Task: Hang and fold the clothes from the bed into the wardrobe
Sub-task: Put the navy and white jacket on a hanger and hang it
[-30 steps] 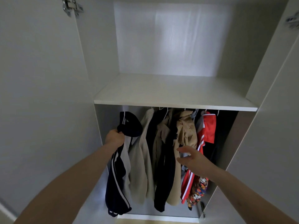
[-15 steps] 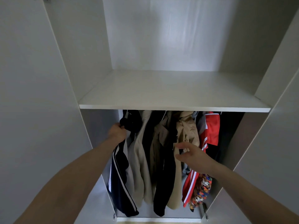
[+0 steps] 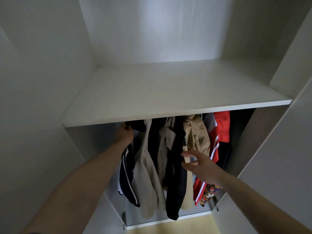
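Observation:
I face an open white wardrobe with a bare shelf [image 3: 168,102] over a row of hanging clothes. My left hand [image 3: 125,134] reaches up under the shelf's front edge and grips the top of a navy garment with white stripes [image 3: 127,179] at the row's left end. Its hanger and the rail are hidden by the shelf. My right hand [image 3: 200,164] hovers with fingers spread and relaxed in front of a black garment [image 3: 175,183] and a tan jacket [image 3: 195,137], holding nothing.
A beige garment [image 3: 146,174] hangs next to the navy one; a red and white jacket [image 3: 219,130] and a patterned piece [image 3: 209,191] hang at the right. Open doors stand on both sides [image 3: 33,115] [image 3: 278,166]. Yellowish floor [image 3: 172,228] shows below.
My left hand has lifted the navy garment's top higher, up under the shelf edge. The view has moved closer and tilted. My right hand stays in front of the clothes, fingers more spread.

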`<state>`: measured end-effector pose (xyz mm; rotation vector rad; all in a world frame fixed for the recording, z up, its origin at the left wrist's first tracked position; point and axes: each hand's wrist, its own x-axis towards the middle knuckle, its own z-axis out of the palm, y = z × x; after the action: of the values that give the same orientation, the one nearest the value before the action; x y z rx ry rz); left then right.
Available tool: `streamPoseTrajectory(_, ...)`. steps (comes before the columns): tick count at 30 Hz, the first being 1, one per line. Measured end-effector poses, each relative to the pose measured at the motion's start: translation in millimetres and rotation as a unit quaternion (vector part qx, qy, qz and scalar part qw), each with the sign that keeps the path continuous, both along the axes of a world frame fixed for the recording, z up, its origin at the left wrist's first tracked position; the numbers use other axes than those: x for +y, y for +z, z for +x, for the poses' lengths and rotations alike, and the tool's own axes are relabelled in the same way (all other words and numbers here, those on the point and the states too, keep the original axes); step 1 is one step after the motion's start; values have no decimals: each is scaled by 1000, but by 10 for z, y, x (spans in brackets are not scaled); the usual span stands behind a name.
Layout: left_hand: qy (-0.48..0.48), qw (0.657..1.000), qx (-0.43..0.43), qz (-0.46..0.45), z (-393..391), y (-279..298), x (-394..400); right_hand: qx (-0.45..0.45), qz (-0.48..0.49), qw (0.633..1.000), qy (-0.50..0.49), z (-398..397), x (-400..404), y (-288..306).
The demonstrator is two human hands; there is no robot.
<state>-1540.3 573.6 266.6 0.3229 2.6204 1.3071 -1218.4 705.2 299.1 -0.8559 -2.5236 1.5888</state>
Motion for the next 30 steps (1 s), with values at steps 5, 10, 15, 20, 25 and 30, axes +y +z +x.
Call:
streamPoseTrajectory(5, -14, 1000, -17, 1, -94, -198, 38, -20, 0, 1000, -12, -28, -24, -253)
streamPoseTrajectory(10, -13, 1000, -18, 11, -14, -419, 24, -32, -13, 999, -33, -54, -89, -498)
streamPoseTrajectory(15, -19, 998, -30, 48, 74, -475, 4, -40, -21, 998, -45, -67, -218, -670)
streamPoseTrajectory(20, -20, 997, -10, 78, 339, -582, -68, -36, -30, 997, -63, 125, -354, -695)
streamPoseTrajectory(25, -30, 996, 88, -16, 931, -748, -179, -35, -38, 991, -121, 681, -476, -717)
streamPoseTrajectory(30, -152, 979, 135, -29, 1952, -752, -205, -34, -58, 974, -218, 1659, -781, -687)
